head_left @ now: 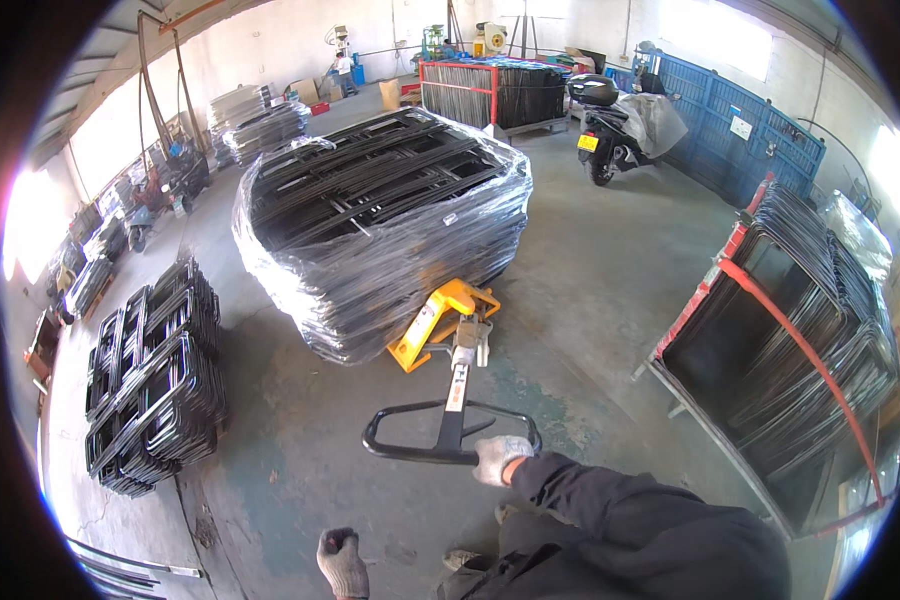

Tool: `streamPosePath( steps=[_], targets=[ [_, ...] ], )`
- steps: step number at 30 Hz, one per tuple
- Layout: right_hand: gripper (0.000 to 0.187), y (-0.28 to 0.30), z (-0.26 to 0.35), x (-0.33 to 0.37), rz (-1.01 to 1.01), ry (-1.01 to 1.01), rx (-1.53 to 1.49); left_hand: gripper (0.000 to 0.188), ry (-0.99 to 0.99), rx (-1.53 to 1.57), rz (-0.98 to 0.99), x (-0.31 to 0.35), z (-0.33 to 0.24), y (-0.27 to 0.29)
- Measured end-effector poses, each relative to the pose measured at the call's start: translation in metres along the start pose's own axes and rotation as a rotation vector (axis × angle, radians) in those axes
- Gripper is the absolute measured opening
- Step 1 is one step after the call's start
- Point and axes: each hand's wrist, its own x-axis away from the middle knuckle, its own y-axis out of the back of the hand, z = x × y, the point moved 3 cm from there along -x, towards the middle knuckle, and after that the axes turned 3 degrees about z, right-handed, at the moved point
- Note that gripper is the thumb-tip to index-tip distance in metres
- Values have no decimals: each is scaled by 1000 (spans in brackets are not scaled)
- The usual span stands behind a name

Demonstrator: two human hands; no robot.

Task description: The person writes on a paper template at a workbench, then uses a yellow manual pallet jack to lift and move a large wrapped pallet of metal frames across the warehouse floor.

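My right hand (pixel 500 459), in a pale work glove, is closed around the right end of a black loop handle (pixel 410 452). That handle belongs to a yellow pallet jack (pixel 453 298), whose forks are hidden beneath a big stack of black metal frames (pixel 370 175). Clear plastic film (pixel 320 300) wraps the sides of this stack. Lower down, apart from the handle, hangs my left hand (pixel 343 565), also gloved. Its fingers are curled in, and nothing shows in them.
A lower pile of black frames (pixel 160 375) stands on the left. To the right, a red-edged rack (pixel 795 345) holds upright frames. Farther back are a partly covered scooter (pixel 615 135), a blue gate (pixel 725 110) and another red rack (pixel 495 95). Dark strips (pixel 120 570) lie at lower left.
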Motion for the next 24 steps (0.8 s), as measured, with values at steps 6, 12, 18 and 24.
streamPosePath(
  steps=[6,12,18,24],
  targets=[
    [43,70,-5,36,-90,174,-75,17,-231,-268,-74,-80,-99,-113],
    [36,146,-53,60,-250,397,-57,12,-498,-385,41,-127,-194,-231],
    [44,229,-139,50,-679,546,-125,9,-795,-690,138,-142,-258,-305],
    [44,305,-189,10,-969,606,-41,10,-764,-557,178,-171,-311,-346]
  ],
)
